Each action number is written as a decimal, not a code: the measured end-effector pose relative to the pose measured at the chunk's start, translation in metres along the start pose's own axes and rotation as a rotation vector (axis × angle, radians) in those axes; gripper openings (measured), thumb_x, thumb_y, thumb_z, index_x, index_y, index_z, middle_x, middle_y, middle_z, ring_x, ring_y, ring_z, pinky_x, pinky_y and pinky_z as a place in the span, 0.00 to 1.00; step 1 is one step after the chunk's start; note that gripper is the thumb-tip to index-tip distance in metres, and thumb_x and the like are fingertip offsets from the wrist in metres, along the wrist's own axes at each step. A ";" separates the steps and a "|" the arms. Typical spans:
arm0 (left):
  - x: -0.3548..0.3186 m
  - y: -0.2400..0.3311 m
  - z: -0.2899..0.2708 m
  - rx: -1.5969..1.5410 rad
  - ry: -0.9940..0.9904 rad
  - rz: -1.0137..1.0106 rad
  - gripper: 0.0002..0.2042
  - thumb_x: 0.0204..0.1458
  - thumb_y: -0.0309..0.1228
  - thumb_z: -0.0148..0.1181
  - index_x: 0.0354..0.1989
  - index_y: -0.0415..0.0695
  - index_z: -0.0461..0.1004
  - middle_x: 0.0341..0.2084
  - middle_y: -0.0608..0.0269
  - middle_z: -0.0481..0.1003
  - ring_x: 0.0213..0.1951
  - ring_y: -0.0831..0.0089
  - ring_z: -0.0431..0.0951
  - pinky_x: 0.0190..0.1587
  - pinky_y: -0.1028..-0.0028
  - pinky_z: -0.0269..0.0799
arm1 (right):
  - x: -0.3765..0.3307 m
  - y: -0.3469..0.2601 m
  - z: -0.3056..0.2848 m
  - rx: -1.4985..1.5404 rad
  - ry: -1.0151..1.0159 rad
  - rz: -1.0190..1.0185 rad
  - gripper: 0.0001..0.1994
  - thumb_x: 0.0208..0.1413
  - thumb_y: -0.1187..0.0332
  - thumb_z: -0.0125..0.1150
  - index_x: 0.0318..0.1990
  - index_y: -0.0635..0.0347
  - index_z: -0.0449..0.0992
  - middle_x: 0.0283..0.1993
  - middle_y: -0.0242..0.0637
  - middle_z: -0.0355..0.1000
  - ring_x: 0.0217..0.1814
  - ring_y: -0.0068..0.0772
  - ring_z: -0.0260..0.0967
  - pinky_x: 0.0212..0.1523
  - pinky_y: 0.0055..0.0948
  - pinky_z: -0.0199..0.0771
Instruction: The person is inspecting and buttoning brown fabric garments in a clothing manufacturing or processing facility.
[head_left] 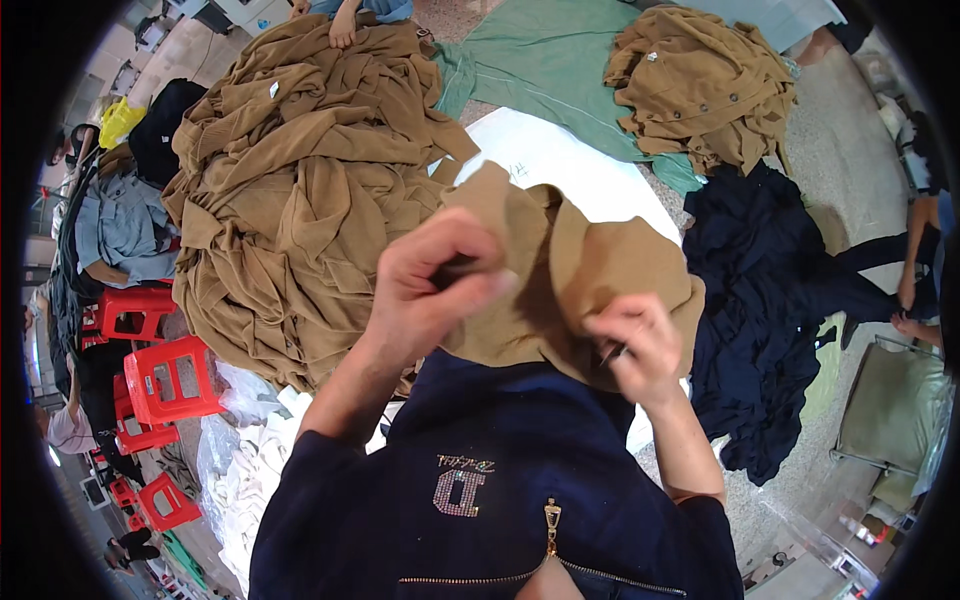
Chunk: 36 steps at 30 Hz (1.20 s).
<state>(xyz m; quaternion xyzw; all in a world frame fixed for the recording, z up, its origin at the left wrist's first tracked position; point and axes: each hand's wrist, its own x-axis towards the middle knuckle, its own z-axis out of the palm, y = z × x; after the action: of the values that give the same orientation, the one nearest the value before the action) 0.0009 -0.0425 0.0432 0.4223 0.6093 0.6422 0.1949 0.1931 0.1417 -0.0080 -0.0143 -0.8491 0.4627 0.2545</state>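
Observation:
A brown cloth garment (510, 320) lies draped over my lap, its upper edge folded and standing up. At its left side my left hand (432, 280) is closed, fingers curled toward the thumb; what they pinch, if anything, is hidden. On the right part of the garment, my right hand (648, 345) is closed around a small dark tool (615, 352), of which only a bit shows between the fingers. Slight blur keeps its kind from showing. Beyond the garment is a white sheet (590, 170) with dark marks.
A large heap of brown garments (290, 200) rises at left, with another person's hand (343, 30) at its far end. A smaller brown pile (700, 90) lies on green cloth (540, 50). Dark navy clothes (750, 320) are right; red stools (172, 382) and white cloth (262, 480) left.

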 end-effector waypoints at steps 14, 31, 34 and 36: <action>0.010 -0.022 0.030 0.162 -0.332 -0.142 0.10 0.49 0.25 0.64 0.38 0.35 0.73 0.35 0.58 0.74 0.38 0.69 0.75 0.42 0.73 0.70 | 0.028 0.002 0.027 -0.279 0.138 -0.361 0.15 0.31 0.84 0.65 0.33 0.64 0.73 0.33 0.39 0.69 0.28 0.36 0.70 0.25 0.30 0.70; -0.008 -0.033 0.026 0.443 -0.238 0.200 0.09 0.42 0.21 0.65 0.29 0.38 0.71 0.26 0.58 0.70 0.25 0.59 0.75 0.27 0.67 0.71 | 0.036 0.007 0.038 -0.028 -0.096 0.085 0.12 0.43 0.79 0.66 0.34 0.60 0.69 0.31 0.39 0.71 0.31 0.41 0.73 0.28 0.34 0.70; -0.009 -0.042 0.028 0.475 -0.179 0.287 0.08 0.41 0.19 0.65 0.28 0.38 0.70 0.24 0.57 0.70 0.24 0.60 0.74 0.27 0.67 0.71 | 0.033 0.007 0.044 -0.014 0.022 0.114 0.12 0.43 0.78 0.66 0.31 0.61 0.67 0.30 0.39 0.71 0.29 0.41 0.73 0.27 0.34 0.70; -0.011 -0.053 0.032 0.488 -0.113 0.332 0.09 0.41 0.19 0.65 0.28 0.38 0.70 0.23 0.58 0.70 0.23 0.60 0.75 0.26 0.68 0.71 | 0.031 0.006 0.050 -0.012 0.078 0.120 0.11 0.44 0.79 0.66 0.31 0.61 0.67 0.30 0.39 0.71 0.29 0.41 0.72 0.26 0.34 0.70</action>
<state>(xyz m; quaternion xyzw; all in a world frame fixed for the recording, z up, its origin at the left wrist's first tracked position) 0.0183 -0.0211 -0.0136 0.5854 0.6566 0.4754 0.0135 0.1429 0.1143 -0.0224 -0.0844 -0.8389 0.4713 0.2590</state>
